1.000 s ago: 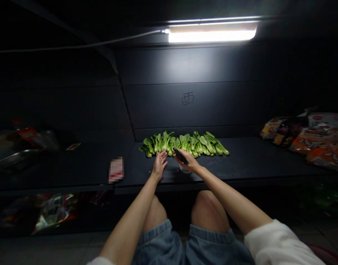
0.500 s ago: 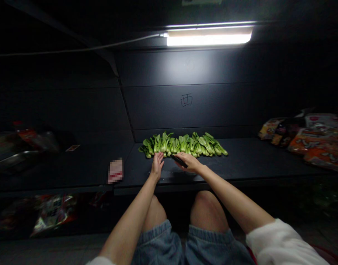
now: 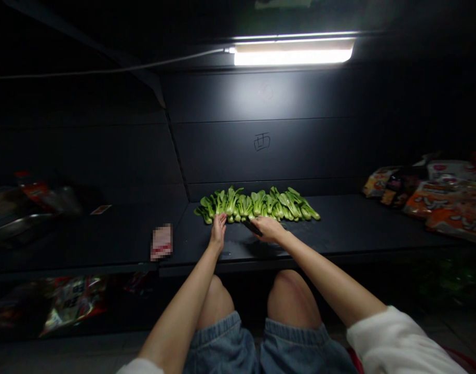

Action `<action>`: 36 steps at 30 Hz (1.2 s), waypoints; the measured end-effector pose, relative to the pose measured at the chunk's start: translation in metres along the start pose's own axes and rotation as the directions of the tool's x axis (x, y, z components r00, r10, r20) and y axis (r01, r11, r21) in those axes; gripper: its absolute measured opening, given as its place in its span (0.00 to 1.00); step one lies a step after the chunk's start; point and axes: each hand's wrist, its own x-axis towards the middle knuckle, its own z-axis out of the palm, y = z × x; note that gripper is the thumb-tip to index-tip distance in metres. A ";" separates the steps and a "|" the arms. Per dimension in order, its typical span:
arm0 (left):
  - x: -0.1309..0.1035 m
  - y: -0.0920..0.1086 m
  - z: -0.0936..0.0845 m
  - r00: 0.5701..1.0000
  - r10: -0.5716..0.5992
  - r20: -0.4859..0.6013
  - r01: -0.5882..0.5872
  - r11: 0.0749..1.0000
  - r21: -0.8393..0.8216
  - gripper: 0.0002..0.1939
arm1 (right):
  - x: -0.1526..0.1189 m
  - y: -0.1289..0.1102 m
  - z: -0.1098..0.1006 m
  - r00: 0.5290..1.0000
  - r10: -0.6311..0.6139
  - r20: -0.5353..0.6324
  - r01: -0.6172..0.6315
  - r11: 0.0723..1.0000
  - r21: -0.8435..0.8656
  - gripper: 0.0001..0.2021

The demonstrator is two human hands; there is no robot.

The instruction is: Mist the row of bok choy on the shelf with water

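A row of green bok choy (image 3: 257,203) lies side by side along the back of a dark shelf (image 3: 319,236), leaves toward the wall and pale stems toward me. My left hand (image 3: 218,231) is at the front of the row's left part, fingers stretched out, with nothing seen in it. Whether its fingertips touch the stems I cannot tell. My right hand (image 3: 268,229) grips a slim black object (image 3: 252,227), held just before the middle stems. Its kind does not show clearly.
A lit tube lamp (image 3: 294,52) hangs above, fed by a white cable (image 3: 144,68). Snack-like packages (image 3: 444,205) lie at the right. Toward the left are a small blurred-out packet (image 3: 162,242), a card (image 3: 101,209) and a metal bowl (image 3: 23,223). A bag (image 3: 72,301) sits below.
My left hand has shifted slightly to the left. My right hand still holds the black object, which looks turned and narrower. The bok choy stay in place.
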 end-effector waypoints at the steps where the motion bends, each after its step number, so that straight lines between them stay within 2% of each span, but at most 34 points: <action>1: 0.001 -0.001 -0.001 1.000 0.002 -0.002 -0.002 1.000 0.003 0.26 | 0.000 -0.001 0.000 1.000 -0.001 -0.005 0.001 1.000 -0.005 0.15; 11: 0.004 -0.003 -0.010 0.999 -0.025 -0.025 0.025 0.999 0.025 0.27 | 0.008 -0.007 -0.001 0.999 0.045 -0.013 -0.045 0.999 -0.031 0.13; 19: 0.007 -0.007 -0.017 0.999 -0.007 -0.039 0.009 0.999 0.046 0.27 | 0.015 -0.017 -0.002 0.998 -0.033 -0.045 0.032 0.999 -0.030 0.15; 26: 0.011 -0.008 -0.033 0.996 0.045 -0.082 -0.040 0.997 0.069 0.27 | 0.024 -0.028 -0.006 0.998 0.027 -0.059 -0.029 0.999 -0.032 0.16; 32: 0.015 -0.006 -0.045 0.993 0.063 -0.099 -0.057 0.997 0.057 0.26 | 0.029 -0.035 -0.006 0.999 -0.025 -0.039 0.024 0.999 -0.037 0.16; 36: 0.016 -0.007 -0.049 0.993 0.071 -0.094 -0.066 0.996 0.058 0.24 | 0.032 -0.040 -0.006 1.000 -0.009 -0.023 0.009 1.000 -0.029 0.15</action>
